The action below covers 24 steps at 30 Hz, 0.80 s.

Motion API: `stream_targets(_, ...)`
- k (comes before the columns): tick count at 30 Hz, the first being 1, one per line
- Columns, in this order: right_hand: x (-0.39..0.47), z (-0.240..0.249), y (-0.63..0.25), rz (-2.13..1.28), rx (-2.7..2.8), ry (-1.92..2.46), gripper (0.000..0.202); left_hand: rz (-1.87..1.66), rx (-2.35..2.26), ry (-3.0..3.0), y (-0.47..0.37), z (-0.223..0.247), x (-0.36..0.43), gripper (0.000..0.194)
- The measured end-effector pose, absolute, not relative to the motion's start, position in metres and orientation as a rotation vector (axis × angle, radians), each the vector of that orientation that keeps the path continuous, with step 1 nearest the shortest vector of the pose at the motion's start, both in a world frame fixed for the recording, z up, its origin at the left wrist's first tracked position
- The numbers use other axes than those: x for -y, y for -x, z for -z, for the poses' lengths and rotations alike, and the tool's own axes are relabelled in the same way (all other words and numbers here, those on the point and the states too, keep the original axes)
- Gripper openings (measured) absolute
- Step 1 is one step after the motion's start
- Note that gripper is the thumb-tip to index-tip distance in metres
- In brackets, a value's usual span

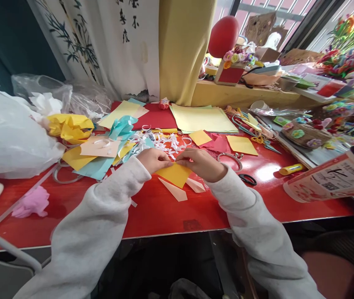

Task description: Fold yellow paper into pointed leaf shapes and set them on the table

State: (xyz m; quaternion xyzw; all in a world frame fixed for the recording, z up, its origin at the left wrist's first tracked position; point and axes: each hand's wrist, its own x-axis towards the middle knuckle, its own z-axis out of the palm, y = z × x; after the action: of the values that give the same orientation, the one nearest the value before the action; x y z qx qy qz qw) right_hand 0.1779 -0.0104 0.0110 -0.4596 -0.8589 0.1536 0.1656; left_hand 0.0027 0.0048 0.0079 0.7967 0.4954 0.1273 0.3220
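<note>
A yellow-orange square of paper [174,176] is held up by its far edge between my two hands, just above the red table. The fingers of my left hand [152,159] pinch its left side. My right hand [202,163] grips the right side, with its fingertips close to those of the left. Two pale peach folded paper pieces [174,190] lie on the table under and beside the sheet. Behind my hands is a heap of white paper scraps [167,141]. My fingers hide the sheet's far edge.
Coloured papers [100,147] and a white plastic bag [11,133] lie left. Yellow sheets [203,119] are at the back. Right are a yellow square [242,145], scissors [270,146], a tape roll [247,179], a glue stick [291,169] and a large cup [329,176].
</note>
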Motion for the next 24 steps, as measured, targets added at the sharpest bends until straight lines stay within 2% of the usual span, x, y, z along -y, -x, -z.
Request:
stream_targets(4,0.0091,-0.0102,-0.1810,-0.419,2.527,1.299,0.018,-0.318,-1.301,-2.099,-0.0038,-0.0079,-0.0026,0.028)
stream_targets(9,0.0099,-0.0079,-0.1781,-0.387,2.488,1.312,0.014,-0.268,-1.332,-2.156,-0.0013,-0.0076,-0.0037,0.036)
stream_targets(17,0.0061,-0.0070,-0.1799,-0.559,2.435,1.224,0.016,-0.377,-1.313,-2.043,-0.0010,-0.0082,-0.0043,0.027)
stream_targets(24,0.0075,-0.0048,-0.1788,-0.467,2.375,1.244,0.014,-0.283,-1.256,-2.096,0.0032,-0.0044,-0.0079,0.039)
